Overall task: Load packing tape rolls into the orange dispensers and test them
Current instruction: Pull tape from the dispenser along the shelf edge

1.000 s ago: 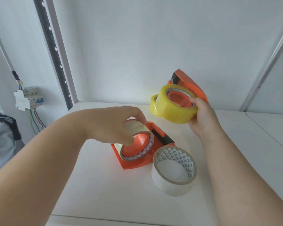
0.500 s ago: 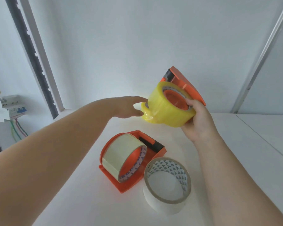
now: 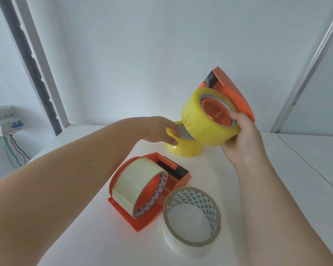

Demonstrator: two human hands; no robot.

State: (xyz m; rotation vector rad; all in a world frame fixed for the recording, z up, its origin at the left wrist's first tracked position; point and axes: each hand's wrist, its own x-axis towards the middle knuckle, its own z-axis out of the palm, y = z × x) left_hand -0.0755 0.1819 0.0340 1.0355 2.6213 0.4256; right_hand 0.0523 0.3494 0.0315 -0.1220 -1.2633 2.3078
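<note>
My right hand point(image 3: 242, 139) holds up an orange dispenser point(image 3: 233, 93) with a yellow tape roll point(image 3: 204, 120) seated on its hub. Behind and below it, a second yellow roll point(image 3: 186, 148) lies flat on the white table point(image 3: 258, 189). My left hand point(image 3: 160, 129) reaches to that roll, with fingers on its rim and inside its core. A second orange dispenser point(image 3: 181, 175) lies on the table in front, loaded with a pale clear roll point(image 3: 135, 185). A loose white roll point(image 3: 190, 221) stands beside it.
A white wall stands close behind the table. A slotted metal upright point(image 3: 37, 64) rises at the left, another rail point(image 3: 308, 70) at the right. A breaker box point(image 3: 6, 120) with coloured wires hangs at the far left. A seam point(image 3: 306, 162) crosses the tabletop at the right.
My left hand left the loaded dispenser on the table and reached back to the second yellow roll. My right hand raised the dispenser with the yellow roll slightly.
</note>
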